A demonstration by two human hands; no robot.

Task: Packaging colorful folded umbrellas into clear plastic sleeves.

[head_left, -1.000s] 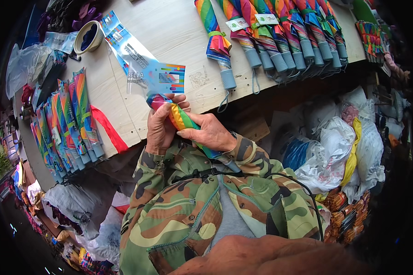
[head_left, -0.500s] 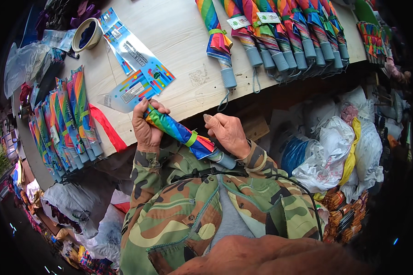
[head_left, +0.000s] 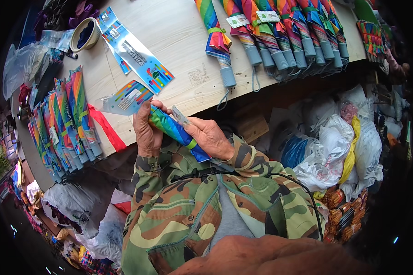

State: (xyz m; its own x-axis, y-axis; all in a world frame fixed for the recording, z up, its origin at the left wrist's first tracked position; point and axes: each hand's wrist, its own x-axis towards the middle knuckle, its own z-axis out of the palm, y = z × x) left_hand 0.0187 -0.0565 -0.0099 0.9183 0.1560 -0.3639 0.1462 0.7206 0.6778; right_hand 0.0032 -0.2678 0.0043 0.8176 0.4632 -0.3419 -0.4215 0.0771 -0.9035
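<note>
A folded rainbow umbrella point(head_left: 170, 128) with a green strap lies slantwise in front of my body, by the table's near edge. My left hand point(head_left: 147, 133) is closed round its upper end. Across its middle reaches my right hand point(head_left: 211, 139), closed, with a small whitish tag point(head_left: 180, 115) pinched between thumb and fingers. This right hand and its sleeve mostly hide the umbrella's grey handle. A blue printed plastic sleeve point(head_left: 132, 97) lies on the table just beyond my left hand.
More printed sleeves point(head_left: 140, 57) and a bowl point(head_left: 85, 35) of dark blue stuff lie at the back left. Rainbow umbrellas point(head_left: 280, 39) line the far right; sleeved ones point(head_left: 66, 121) lean at the left, near a red ribbon point(head_left: 107, 129). White bags point(head_left: 330, 151) are heaped on the right.
My right hand has moved left onto the umbrella, and the tag now shows in its fingers. The handle, visible before, is now mostly covered. My left hand keeps its hold.
</note>
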